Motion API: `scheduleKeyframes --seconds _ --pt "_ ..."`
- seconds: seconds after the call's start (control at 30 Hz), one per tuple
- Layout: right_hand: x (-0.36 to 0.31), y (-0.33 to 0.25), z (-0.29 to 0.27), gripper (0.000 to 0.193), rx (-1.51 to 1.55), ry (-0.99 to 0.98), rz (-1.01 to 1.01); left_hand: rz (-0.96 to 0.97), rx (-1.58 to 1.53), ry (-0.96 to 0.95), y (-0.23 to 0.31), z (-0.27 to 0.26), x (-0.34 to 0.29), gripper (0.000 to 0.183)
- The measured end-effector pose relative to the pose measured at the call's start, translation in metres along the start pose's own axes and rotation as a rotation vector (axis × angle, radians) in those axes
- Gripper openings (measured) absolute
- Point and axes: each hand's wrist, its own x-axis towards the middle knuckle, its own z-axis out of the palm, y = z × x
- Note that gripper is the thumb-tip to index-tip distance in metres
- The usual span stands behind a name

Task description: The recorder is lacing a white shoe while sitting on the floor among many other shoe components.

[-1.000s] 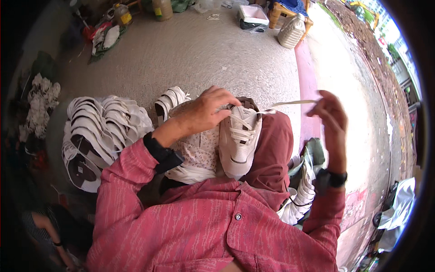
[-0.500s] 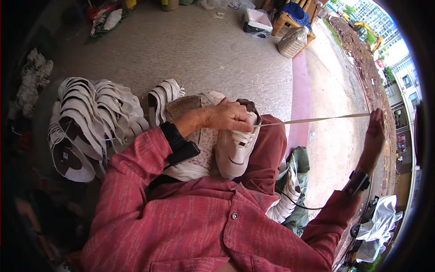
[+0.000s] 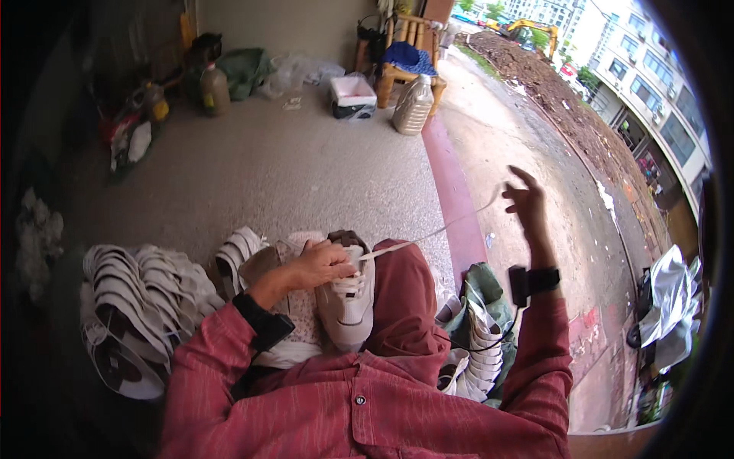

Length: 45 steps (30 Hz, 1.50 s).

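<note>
Many white shoe tops (image 3: 149,294) stand in a big pile, well left of the shoe (image 3: 348,314). A smaller stack (image 3: 239,252) is nearer to the shoe's left. From where I stand, I see the left hand (image 3: 315,264) over the shoe's left side, fingers bent; I can't tell if they grip or only press. The shoe is on the person's lap, toe toward the red shirt (image 3: 298,413). A pale lace (image 3: 386,249) runs from it, up and right. The right hand (image 3: 527,205) is in the air, right of the shoe, fingers bent and spread; I can't tell if they pinch the lace. The lace bends, so it could slip or twist if those fingers are loose. A hard tug could tip the shoe if the left hand is too light.

Far beyond the shoe, to its left, are a bottle (image 3: 157,103) and a browner bottle (image 3: 215,90); I can't say what's inside. Straight beyond the shoe, a box (image 3: 354,93) shows a pinkish inside. Right of that line, a big jug (image 3: 414,105) looks tan. Close on the shoe's right, a green bag (image 3: 483,283) has a white row (image 3: 482,356) beside or in it.
</note>
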Motion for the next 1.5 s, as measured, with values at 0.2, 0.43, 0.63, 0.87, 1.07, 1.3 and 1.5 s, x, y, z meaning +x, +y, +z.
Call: scheduleKeyframes --seconds 0.2,0.43,0.63,0.87,1.07,1.3,1.5 --pt "-0.105 -0.12 0.055 0.01 0.874 -0.644 -0.155 -0.231 -0.467 -0.098 0.002 -0.004 -0.001 0.036" --pt "-0.167 -0.233 0.021 0.017 1.587 -1.483 0.023 -0.203 -0.624 -0.027 -0.01 0.01 0.004 0.035" --pt "-0.184 -0.222 0.01 0.019 1.736 -1.532 -0.013 -0.161 -0.59 0.001 0.004 0.006 0.002 0.034" --pt "-0.193 -0.214 -0.006 0.018 1.742 -1.535 0.004 -0.182 -0.633 -0.009 0.009 0.002 0.0 0.033" --pt "-0.186 -0.219 0.003 0.018 1.73 -1.579 0.008 -0.237 -0.648 -0.023 0.002 0.005 0.0 0.033" --pt "-0.172 -0.229 0.014 0.018 1.713 -1.643 0.018 -0.257 -0.678 -0.017 -0.004 0.003 -0.002 0.034" --pt "-0.178 -0.229 0.011 0.018 1.698 -1.697 0.022 -0.29 -0.698 -0.011 -0.016 0.009 0.002 0.034"
